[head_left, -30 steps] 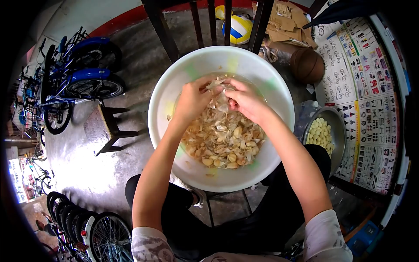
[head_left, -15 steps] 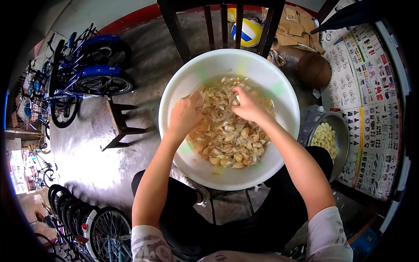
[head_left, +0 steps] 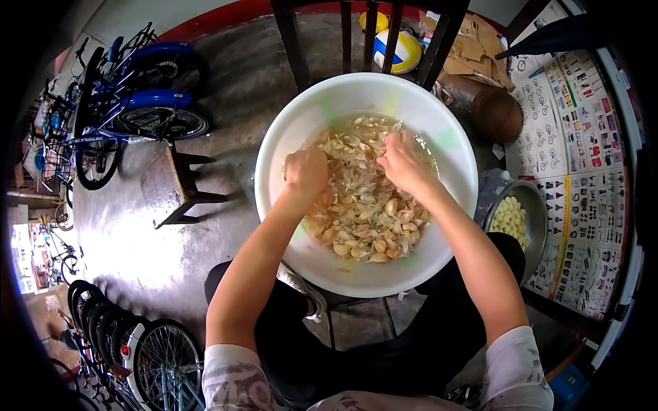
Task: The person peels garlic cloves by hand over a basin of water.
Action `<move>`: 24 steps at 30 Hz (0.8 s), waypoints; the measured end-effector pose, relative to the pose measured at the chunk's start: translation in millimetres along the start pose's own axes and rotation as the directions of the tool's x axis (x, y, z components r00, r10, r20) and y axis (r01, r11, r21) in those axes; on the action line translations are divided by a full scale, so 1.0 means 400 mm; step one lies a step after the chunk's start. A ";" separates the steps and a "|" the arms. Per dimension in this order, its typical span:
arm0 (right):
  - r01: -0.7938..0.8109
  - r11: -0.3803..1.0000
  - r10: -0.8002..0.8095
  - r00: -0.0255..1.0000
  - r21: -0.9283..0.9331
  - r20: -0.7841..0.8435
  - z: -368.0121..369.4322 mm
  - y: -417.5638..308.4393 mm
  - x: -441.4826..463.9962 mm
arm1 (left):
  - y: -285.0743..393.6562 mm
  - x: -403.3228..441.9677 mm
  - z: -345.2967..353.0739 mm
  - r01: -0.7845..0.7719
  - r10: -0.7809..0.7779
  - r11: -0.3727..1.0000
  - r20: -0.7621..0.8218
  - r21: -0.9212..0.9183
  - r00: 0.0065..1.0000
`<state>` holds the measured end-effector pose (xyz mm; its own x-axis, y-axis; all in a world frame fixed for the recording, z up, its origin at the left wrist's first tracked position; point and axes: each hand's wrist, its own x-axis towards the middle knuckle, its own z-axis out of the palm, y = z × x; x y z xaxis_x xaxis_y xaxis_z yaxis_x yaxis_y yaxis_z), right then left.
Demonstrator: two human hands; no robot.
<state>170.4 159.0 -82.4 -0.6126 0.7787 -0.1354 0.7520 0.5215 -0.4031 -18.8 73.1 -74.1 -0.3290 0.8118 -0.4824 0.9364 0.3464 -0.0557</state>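
A wide white basin (head_left: 277,116) stands before me, holding water with garlic cloves (head_left: 380,245) and loose papery garlic skins (head_left: 356,195). My left hand (head_left: 306,171) is over the basin's left side, its fingers curled closed at the edge of the skins. Across from it, my right hand (head_left: 406,163) is above the skins on the right, thumb and fingers drawn together. What either hand holds, if anything, is hidden by the fingers.
A metal bowl of peeled garlic cloves (head_left: 509,218) sits at the right by my knee. Behind the basin is a dark wooden chair (head_left: 346,34), with a ball (head_left: 404,53) beyond it. A low stool (head_left: 171,185) and several bicycles (head_left: 151,109) stand at the left.
My left hand has moved slightly right and its fingers are more tightly curled. My right hand has shifted right; the pale clove seen by its thumb earlier no longer shows. The view has shifted slightly.
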 end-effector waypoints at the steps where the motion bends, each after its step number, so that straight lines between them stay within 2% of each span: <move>1: 0.018 0.999 -0.017 1.000 0.036 -0.013 -0.003 0.005 -0.003 | -0.007 -0.006 0.007 0.000 0.000 1.000 0.000 -0.001 1.000; 2: 0.018 0.999 -0.018 1.000 0.035 -0.013 -0.002 0.019 0.001 | -0.020 -0.013 0.018 -0.093 0.094 0.996 -0.119 0.015 0.988; 3: 0.039 0.993 -0.048 0.996 0.109 0.082 -0.004 0.032 0.009 | -0.027 -0.021 0.016 -0.183 0.188 0.982 -0.232 0.042 0.954; 4: 0.051 0.981 -0.084 0.981 0.185 0.173 -0.003 0.041 0.017 | -0.032 -0.023 0.010 -0.184 0.189 0.982 -0.231 0.043 0.954; 5: 0.049 0.981 -0.082 0.981 0.186 0.174 0.000 0.049 0.024 | -0.037 -0.024 0.003 -0.217 0.214 0.976 -0.266 0.018 0.940; 7: -0.178 0.913 0.047 0.940 0.368 0.339 -0.017 0.045 0.029 | -0.039 -0.042 -0.028 -0.251 0.237 0.968 -0.299 -0.008 0.924; 8: -0.180 0.913 0.048 0.939 0.367 0.341 -0.022 0.043 0.024 | -0.041 -0.055 -0.044 -0.264 0.218 0.961 -0.352 -0.088 0.910; 9: -0.026 0.956 -0.031 0.981 0.292 0.191 -0.030 0.038 0.016 | -0.043 -0.062 -0.050 -0.279 0.193 0.946 -0.401 -0.167 0.895; 10: 0.117 0.975 -0.128 0.991 0.191 0.045 -0.039 0.032 0.011 | -0.051 -0.059 -0.047 -0.278 0.192 0.946 -0.400 -0.169 0.896; 12: 0.058 0.969 -0.071 0.996 0.239 0.045 -0.076 0.013 0.006 | -0.077 -0.043 -0.037 -0.385 0.222 0.863 -0.441 -0.327 0.870; 14: -0.002 0.958 -0.011 0.999 0.285 0.047 -0.106 0.003 0.002 | -0.099 -0.010 -0.027 -0.407 0.212 0.826 -0.453 -0.390 0.866; 16: 0.133 0.975 -0.124 0.991 0.179 -0.057 -0.127 0.014 0.002 | -0.101 -0.007 -0.030 -0.428 0.204 0.784 -0.465 -0.450 0.862; 17: 0.152 0.987 -0.152 0.988 0.052 -0.004 -0.141 0.016 0.007 | -0.101 -0.008 -0.031 -0.415 0.184 0.782 -0.464 -0.465 0.867; 21: 0.113 0.991 -0.117 0.991 0.072 0.063 -0.112 -0.009 0.007 | -0.085 -0.026 -0.061 -0.410 0.162 0.794 -0.493 -0.449 0.855; 24: 0.149 0.988 -0.146 0.985 -0.035 0.090 -0.055 -0.010 -0.014 | -0.074 -0.023 -0.066 -0.373 0.137 0.789 -0.452 -0.488 0.881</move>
<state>176.0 160.3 -60.1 -0.7352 0.6596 -0.1563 0.6600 0.6439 -0.3870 -46.7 67.8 -44.8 -0.2167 0.9755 -0.0378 0.8020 0.2000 0.5628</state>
